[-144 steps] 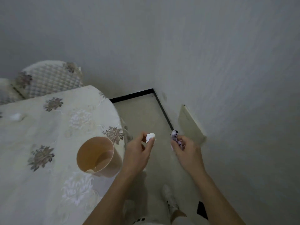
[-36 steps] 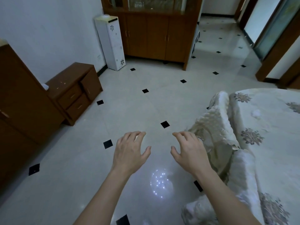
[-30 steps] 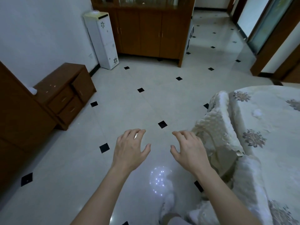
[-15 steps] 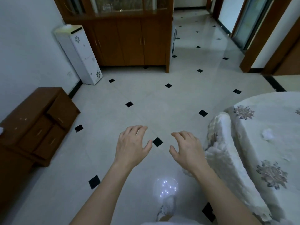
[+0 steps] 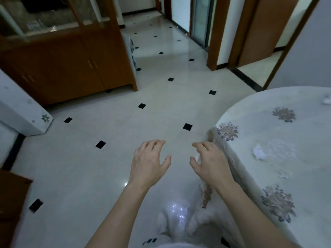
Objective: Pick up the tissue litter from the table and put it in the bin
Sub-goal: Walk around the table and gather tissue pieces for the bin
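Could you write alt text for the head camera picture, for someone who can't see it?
Two bare, empty hands, left hand and right hand, reach forward, fingers spread, over a pale tiled floor. On the right, a round table in a flowered cloth holds a crumpled white tissue.

Cream cloth [image 5: 295,140] with grey-brown flower prints; white tissue [image 5: 259,153]; pale floor [image 5: 107,167] with small black diamond tiles; brown wooden cabinet [image 5: 62,65].

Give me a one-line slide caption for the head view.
Both hands, left and right, empty and open over the tiled floor; crumpled tissue waits on the floral-clothed table.
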